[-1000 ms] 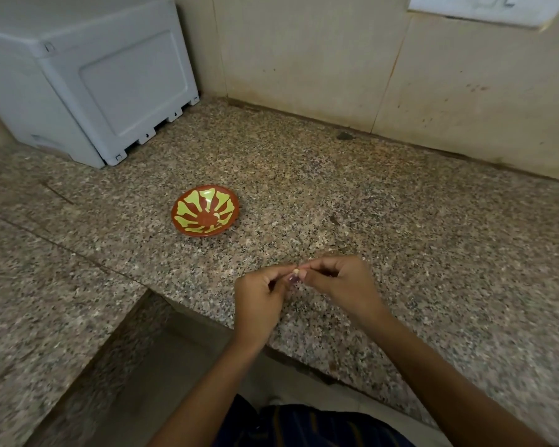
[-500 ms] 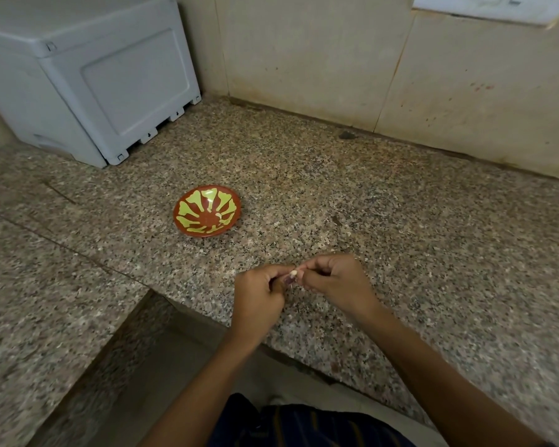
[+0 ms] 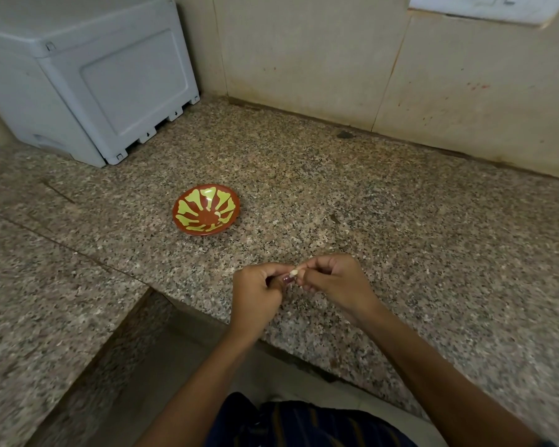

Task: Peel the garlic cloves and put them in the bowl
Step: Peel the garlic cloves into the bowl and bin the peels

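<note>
While pinched between both hands above the near worktop (image 3: 400,240) edge, clove (image 3: 293,272) shows only as a small pale tip. Left hand (image 3: 259,293) curled, fingers (image 3: 279,275) closing on it from one side; right hand (image 3: 334,282) curled too, fingers (image 3: 304,264) pinching the other end. Too small to tell how much skin remains. Looks mid-peel, with nothing ready to drop yet.

Bowl (image 3: 206,213) well apart, ahead and to the left on the worktop, with a pale bit near its middle, possibly a peeled clove. Grey box (image 3: 88,75) farther back in the corner, against the wall (image 3: 304,53).

Risks from here, as judgement: could slip out of so small a pinch if squeezed hard, and with the hands right over the worktop edge, could fall to the floor rather than onto stone. Could also crush or split under a nail. Loose skin liable to cling to fingers and end up in the bowl. Long carry to the bowl another chance to drop it.
</note>
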